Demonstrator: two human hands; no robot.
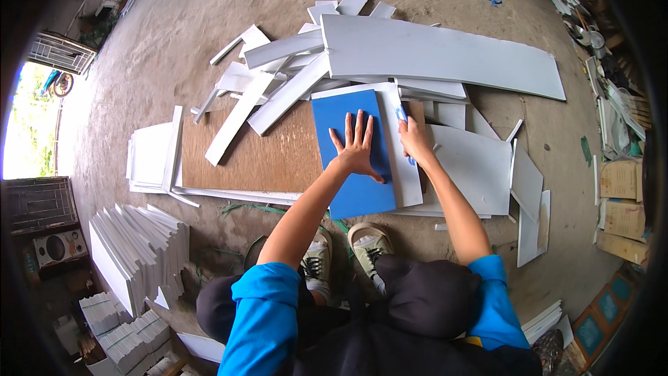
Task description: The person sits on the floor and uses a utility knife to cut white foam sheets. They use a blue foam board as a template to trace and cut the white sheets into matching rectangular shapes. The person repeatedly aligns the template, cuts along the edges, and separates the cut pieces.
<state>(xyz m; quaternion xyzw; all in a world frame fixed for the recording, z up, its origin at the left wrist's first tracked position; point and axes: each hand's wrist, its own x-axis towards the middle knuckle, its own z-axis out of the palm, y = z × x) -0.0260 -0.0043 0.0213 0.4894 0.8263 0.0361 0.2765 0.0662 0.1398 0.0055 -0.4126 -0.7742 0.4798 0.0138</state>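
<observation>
My left hand lies flat with its fingers spread on a blue rectangular board. The blue board rests on a white foam-like sheet, whose right strip shows past the blue edge. Along that strip my right hand is closed around a blue-and-white utility knife. The knife stands close to the right edge of the blue board. Its blade is too small to make out, so I cannot tell if it touches the sheet.
A brown plywood panel lies left of the blue board. White offcuts and a long white panel are heaped beyond it. Stacked white sheets stand at the left. Cardboard boxes line the right side. My shoes are close to the boards.
</observation>
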